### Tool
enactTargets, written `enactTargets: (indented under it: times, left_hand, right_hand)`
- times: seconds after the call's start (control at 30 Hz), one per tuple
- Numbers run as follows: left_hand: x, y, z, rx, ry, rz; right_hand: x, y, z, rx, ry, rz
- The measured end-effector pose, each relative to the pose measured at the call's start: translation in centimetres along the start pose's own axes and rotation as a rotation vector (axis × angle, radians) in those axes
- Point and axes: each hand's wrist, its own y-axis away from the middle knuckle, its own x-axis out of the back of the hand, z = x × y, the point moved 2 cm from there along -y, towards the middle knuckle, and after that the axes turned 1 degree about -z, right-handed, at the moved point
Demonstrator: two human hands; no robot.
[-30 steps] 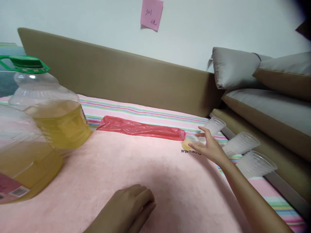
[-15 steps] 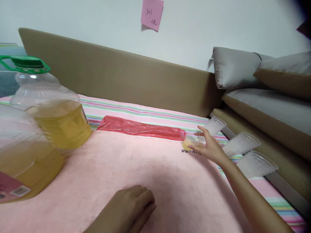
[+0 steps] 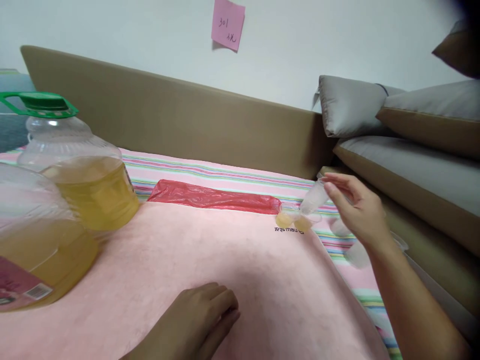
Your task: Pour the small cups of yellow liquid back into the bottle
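Note:
My right hand (image 3: pixel 356 205) is at the rim of the far clear plastic cup (image 3: pixel 313 198), thumb and forefinger pinched on its edge. Just left of that cup are two small clear cups holding yellow liquid, a left filled cup (image 3: pixel 284 220) and a right filled cup (image 3: pixel 303 224), beside the printed lettering on the pink cloth (image 3: pixel 180 250). My left hand (image 3: pixel 206 315) rests palm down on the cloth, its fingers curled together with nothing seen in them. More clear cups (image 3: pixel 356 254) are partly hidden behind my right hand and wrist.
Two big jugs of yellow liquid stand at left, the rear jug (image 3: pixel 93 190) with a green handle and the front jug (image 3: pixel 45 255) cut off by the frame. A flat red plastic bag (image 3: pixel 213 196) lies along the cloth's far edge. Stacked cushions (image 3: pixel 420 160) rise at right.
My right hand has left the small filled cup and moved right to the far clear cup's rim. Both filled cups now show. My left hand keeps its place; the view has shifted slightly.

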Motion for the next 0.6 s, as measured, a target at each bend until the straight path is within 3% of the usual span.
enactTargets:
  times: [0.1, 0.2, 0.27, 0.33, 0.43, 0.53, 0.6]
  left_hand:
    - [0.1, 0.2, 0.2, -0.014, -0.003, 0.02]
    - [0.3, 0.2, 0.5, -0.007, 0.009, 0.011]
    - [0.4, 0.3, 0.7, -0.018, 0.012, 0.01]
    - [0.4, 0.3, 0.8, -0.038, 0.0, 0.023]
    - [0.3, 0.5, 0.7, -0.055, -0.012, 0.05]
    - [0.2, 0.5, 0.4, -0.035, -0.024, 0.037]
    - [0.2, 0.4, 0.2, -0.017, -0.036, 0.028]
  right_hand:
    - [3.0, 0.1, -2.6, 0.005, -0.045, 0.081]
    - [6.4, 1.0, -3.3, -0.027, -0.123, 0.19]
    - [8.6, 2.3, -2.3, -0.084, -0.115, 0.329]
    - [10.2, 4.4, -0.3, -0.179, 0.029, 0.555]
    - [10.5, 8.8, 3.2, -0.325, 0.191, 0.786]
    - [9.1, 12.9, 7.1, -0.494, 0.244, 0.725]
    - [8.4, 14.6, 9.9, -0.628, 0.354, 0.529]
